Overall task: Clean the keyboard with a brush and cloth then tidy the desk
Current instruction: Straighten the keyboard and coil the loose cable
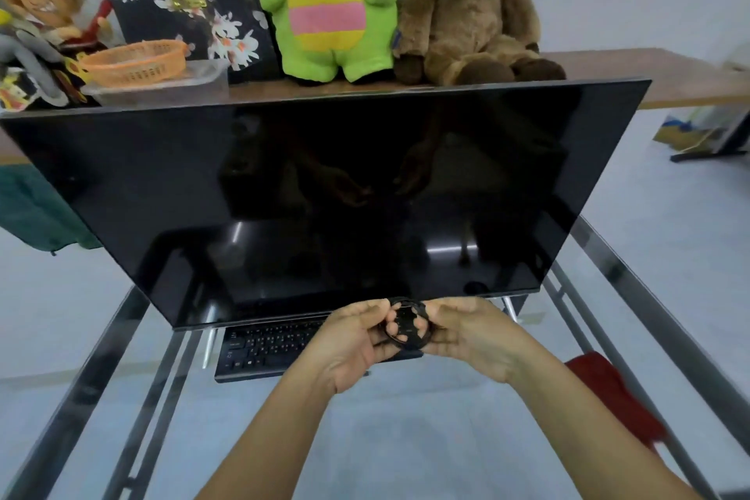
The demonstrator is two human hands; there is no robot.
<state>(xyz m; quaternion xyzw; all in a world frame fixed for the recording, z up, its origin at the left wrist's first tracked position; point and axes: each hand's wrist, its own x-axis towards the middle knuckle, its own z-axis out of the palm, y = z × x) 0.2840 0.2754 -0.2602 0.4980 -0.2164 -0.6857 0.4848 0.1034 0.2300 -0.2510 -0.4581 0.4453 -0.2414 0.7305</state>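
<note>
A black keyboard point(268, 349) lies on the glass desk point(426, 438), partly under the lower edge of a large dark monitor point(308, 199). Above the keyboard's right end, my left hand point(349, 341) and my right hand point(470, 337) meet around a coil of black cable point(407, 324). Both hands hold this coil, with fingers through and around its loops. The keyboard's right part is hidden behind my hands. A red cloth point(608, 394) lies at the desk's right side. I see no brush.
Metal desk frame rails point(134, 378) run along both sides under the glass. Behind the monitor, a wooden shelf point(649, 69) carries a green plush toy point(328, 8), a brown plush toy point(470, 16), a floral bag point(190, 8) and an orange basket point(134, 61).
</note>
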